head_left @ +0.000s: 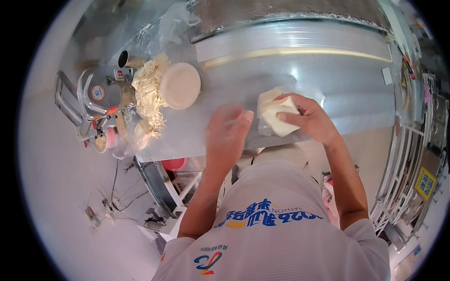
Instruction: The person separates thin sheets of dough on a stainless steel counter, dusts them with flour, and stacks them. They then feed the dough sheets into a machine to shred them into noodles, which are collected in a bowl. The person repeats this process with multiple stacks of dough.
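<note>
My right hand (307,117) grips a small stack of pale dough sheets (281,119), thumb on top and fingers along the far side. Under and beside it, more thin pale sheets lie on a piece of clear plastic (265,127) near the table's front edge. A short way to the left, my left hand (227,131) hangs over the front edge, apart from the sheets. Motion smears its fingers, and I see nothing plainly held in it.
A heap of crumpled dough strips (150,96) lies at the left beside a round whitish dish (180,85). Further left stands a metal machine (96,93). A pale strip (300,51) runs along the back, before a dark floury board (290,11). Metal racks (412,154) line the right.
</note>
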Tool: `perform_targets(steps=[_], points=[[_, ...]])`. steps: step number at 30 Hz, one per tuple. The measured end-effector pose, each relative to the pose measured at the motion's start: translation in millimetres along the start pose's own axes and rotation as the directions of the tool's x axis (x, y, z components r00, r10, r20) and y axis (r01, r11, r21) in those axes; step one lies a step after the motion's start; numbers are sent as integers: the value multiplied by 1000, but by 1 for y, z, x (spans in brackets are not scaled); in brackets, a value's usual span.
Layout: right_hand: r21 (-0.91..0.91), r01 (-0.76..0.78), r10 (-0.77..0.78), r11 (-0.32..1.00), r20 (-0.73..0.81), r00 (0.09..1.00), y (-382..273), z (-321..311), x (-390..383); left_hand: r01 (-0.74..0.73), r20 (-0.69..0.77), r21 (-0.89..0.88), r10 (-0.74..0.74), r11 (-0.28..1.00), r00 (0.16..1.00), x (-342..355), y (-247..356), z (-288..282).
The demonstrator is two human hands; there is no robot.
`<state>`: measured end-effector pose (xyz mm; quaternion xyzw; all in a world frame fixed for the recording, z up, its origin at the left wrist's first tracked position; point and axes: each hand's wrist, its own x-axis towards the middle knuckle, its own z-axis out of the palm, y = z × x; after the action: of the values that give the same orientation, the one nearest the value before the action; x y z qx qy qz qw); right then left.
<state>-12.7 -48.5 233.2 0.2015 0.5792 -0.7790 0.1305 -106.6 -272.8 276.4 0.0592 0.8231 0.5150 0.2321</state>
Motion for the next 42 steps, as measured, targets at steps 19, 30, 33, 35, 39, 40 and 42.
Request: perform_targets(steps=[19, 30, 33, 35, 39, 40, 42], points=[[449, -323, 395, 833, -75, 916, 110, -79, 94, 118, 49, -464, -107, 878, 993, 0, -76, 80], [-383, -385, 234, 840, -385, 893, 125, -117, 84, 312, 231, -731, -211, 607, 950, 8, -77, 77], [108, -263, 281, 959, -220, 934, 121, -100, 81, 317, 235, -747, -213, 585, 948, 10, -81, 77], [64, -258, 266, 964, -253, 930, 134, -104, 85, 318, 246, -750, -202, 581, 948, 11, -80, 77], [-54, -278, 248, 959, -309, 918, 153, -107, 91, 318, 243, -743, -206, 588, 948, 10, -86, 77], [-150, -249, 195, 957, -308, 931, 159, -110, 93, 322, 246, -742, -208, 587, 947, 10, -85, 77], [-337, -187, 88, 923, -290, 953, 170, -115, 96, 330, 252, -741, -214, 585, 944, 10, -83, 78]])
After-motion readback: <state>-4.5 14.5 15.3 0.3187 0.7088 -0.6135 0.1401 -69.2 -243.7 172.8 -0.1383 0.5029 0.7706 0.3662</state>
